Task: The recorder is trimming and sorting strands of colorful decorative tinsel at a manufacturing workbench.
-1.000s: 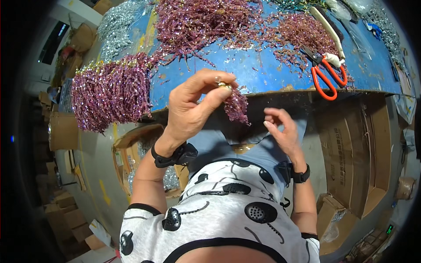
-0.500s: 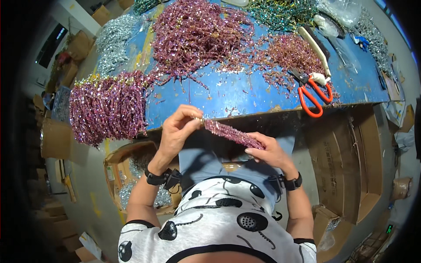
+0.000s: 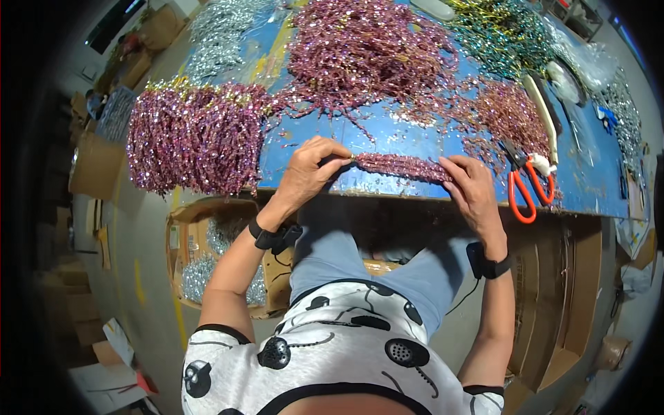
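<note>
A slim bundle of pink tinsel strands (image 3: 401, 166) is stretched level between my hands, just over the near edge of the blue table (image 3: 297, 149). My left hand (image 3: 315, 166) pinches its left end, where a bit of gold shows at the fingertips. The right end sits in my right hand (image 3: 473, 185), thumb and fingers closed round it. Beyond the bundle rises a large heap of pink tinsel (image 3: 366, 55). To the left, a thick row of purple-pink tinsel bunches (image 3: 197, 138) hangs over the table's edge. Red-handled scissors (image 3: 522, 187) lie right of my right hand.
Smaller pink tinsel scraps (image 3: 510, 114) lie near the scissors. Silver tinsel (image 3: 225, 38) is at the back left, green and gold tinsel (image 3: 501, 34) at the back right. Below the table stand an open carton with silver tinsel (image 3: 200, 277) and a large cardboard box (image 3: 539, 297).
Both hands have moved forward with the tinsel bundle, from in front of the table to over its near edge. The bundle has turned from slanting to nearly level.
</note>
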Demonstrator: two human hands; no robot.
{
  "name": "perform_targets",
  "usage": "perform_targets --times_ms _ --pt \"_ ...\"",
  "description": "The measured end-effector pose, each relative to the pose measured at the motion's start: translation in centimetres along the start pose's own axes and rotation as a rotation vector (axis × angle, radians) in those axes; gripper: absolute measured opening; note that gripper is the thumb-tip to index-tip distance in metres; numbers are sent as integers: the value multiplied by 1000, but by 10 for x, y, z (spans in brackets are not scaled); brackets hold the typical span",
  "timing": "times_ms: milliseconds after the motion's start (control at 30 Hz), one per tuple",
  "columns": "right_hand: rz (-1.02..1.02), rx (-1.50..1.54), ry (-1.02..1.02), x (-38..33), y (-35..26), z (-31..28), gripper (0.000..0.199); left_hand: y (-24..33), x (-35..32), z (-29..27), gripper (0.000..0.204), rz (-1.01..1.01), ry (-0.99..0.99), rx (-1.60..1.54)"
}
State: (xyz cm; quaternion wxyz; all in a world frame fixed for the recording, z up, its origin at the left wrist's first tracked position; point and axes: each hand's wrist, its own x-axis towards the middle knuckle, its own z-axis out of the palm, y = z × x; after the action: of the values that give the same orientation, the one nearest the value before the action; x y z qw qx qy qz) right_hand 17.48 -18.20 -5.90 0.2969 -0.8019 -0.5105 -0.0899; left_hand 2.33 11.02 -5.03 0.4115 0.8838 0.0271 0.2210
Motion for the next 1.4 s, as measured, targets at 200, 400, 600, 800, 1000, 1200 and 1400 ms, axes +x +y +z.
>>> perform_targets --times_ms 200,400,600,800,1000,1200,1400 --pt "-10 -84 -20 -5 -3 5 42 -7 -13 -11 9 -39 -18 51" --pt "10 38 55 -5 -2 7 36 -8 -24 -16 10 -5 -21 55" --pt "3 -22 47 -4 -8 10 36 -9 -35 -18 15 53 7 168" --pt "59 -7 82 -8 -8 3 35 -10 -30 -10 17 100 43 123" --pt "51 40 102 -10 -3 0 34 -8 -31 -12 15 66 35 160" --pt "52 58 116 -15 -1 -3 34 -10 -33 -13 16 66 56 130" --pt "150 106 109 -20 0 -3 33 -7 -30 -13 15 38 56 68"
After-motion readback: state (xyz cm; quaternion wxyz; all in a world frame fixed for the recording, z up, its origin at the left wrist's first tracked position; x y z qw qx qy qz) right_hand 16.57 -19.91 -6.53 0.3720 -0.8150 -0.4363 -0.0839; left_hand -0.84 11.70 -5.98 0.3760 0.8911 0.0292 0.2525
